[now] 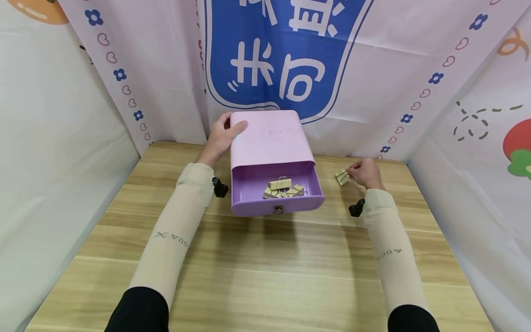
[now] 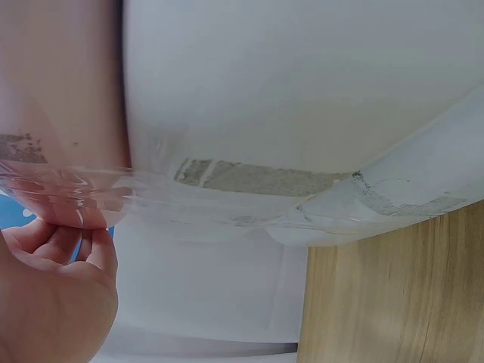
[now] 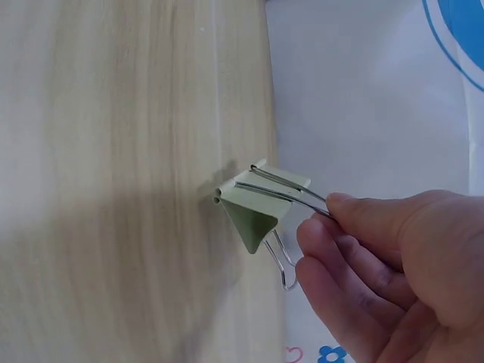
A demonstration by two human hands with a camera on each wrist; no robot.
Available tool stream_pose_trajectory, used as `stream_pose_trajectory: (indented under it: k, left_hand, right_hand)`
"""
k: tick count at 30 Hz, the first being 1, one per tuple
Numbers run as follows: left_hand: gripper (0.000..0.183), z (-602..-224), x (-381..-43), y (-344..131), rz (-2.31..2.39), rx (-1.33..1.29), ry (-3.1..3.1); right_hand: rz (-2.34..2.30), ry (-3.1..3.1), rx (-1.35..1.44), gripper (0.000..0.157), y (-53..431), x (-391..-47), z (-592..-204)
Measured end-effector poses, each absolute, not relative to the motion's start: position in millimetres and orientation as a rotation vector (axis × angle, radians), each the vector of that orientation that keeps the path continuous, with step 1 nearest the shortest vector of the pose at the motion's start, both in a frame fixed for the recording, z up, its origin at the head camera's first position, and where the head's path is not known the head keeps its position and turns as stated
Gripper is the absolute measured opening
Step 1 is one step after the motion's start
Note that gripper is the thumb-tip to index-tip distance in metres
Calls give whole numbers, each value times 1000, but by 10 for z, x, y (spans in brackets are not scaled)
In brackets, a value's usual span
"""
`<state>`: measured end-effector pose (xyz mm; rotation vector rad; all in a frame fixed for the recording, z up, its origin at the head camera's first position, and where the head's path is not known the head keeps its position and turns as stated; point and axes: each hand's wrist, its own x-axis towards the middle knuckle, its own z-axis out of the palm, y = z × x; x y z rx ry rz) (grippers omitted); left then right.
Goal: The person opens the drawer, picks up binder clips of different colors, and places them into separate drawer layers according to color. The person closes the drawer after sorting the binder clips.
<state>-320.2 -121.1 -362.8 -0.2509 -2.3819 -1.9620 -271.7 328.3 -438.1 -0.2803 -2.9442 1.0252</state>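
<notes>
A pink box [image 1: 269, 138] stands at the back middle of the table, its purple drawer [image 1: 244, 184] pulled out toward me. Several pale yellow-green binder clips [image 1: 280, 184] lie inside the drawer. My left hand [image 1: 220, 140] grips the box's back left corner, thumb on top and fingers behind; the left wrist view shows the hand [image 2: 60, 287] in part, beside a surface with clear tape. To the right of the drawer, my right hand [image 1: 367, 173] pinches one wire handle of a pale green binder clip [image 3: 257, 200] between thumb and fingers. Its other handle hangs free.
The wooden table [image 1: 265, 276] reaches back to a printed cloth [image 1: 356, 92] with a blue sign pattern. White cloth walls [image 1: 62, 138] stand on the left and right. A small metal latch [image 1: 278, 210] sits on the drawer's front.
</notes>
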Motion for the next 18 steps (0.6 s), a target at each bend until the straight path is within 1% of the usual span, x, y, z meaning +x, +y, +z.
stream_pose_trajectory:
  k: [6,12,18]
  left_hand:
    - [75,-3627,-3199,-1220,-1969,-252,-2376]
    - [71,-3635,-3212,-1226,-1966,-267,-2357]
    - [72,-3650,-3212,-1232,-1973,-280,-2353]
  right_hand:
    - [927,-2934,-263,24,3222,-2698,-4301]
    - [895,-2904,-227,22,3126,-2638,-4230]
    - [869,-2847,-169,21,3070,-2558,-4189]
